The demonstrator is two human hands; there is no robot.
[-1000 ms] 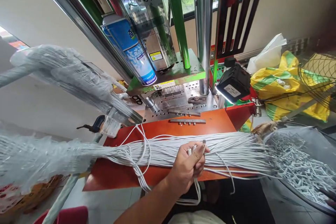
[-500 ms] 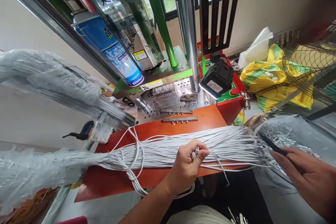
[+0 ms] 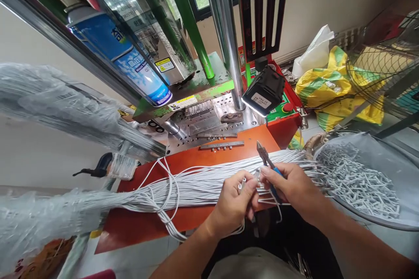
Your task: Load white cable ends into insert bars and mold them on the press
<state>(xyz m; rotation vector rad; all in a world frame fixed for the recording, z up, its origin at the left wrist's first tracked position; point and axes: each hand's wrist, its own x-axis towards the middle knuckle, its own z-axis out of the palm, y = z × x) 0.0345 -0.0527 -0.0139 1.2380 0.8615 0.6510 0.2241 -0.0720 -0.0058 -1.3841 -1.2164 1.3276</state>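
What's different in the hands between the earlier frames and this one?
The right hand, over the bin half a second ago, has moved left beside the left hand, holding pliers. The left hand still grips white cable ends; the front metal strip stays on the orange board.

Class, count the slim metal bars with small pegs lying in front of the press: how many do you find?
2. The nearer bar lies on the orange board; the farther bar lies just behind it. More could be hidden.
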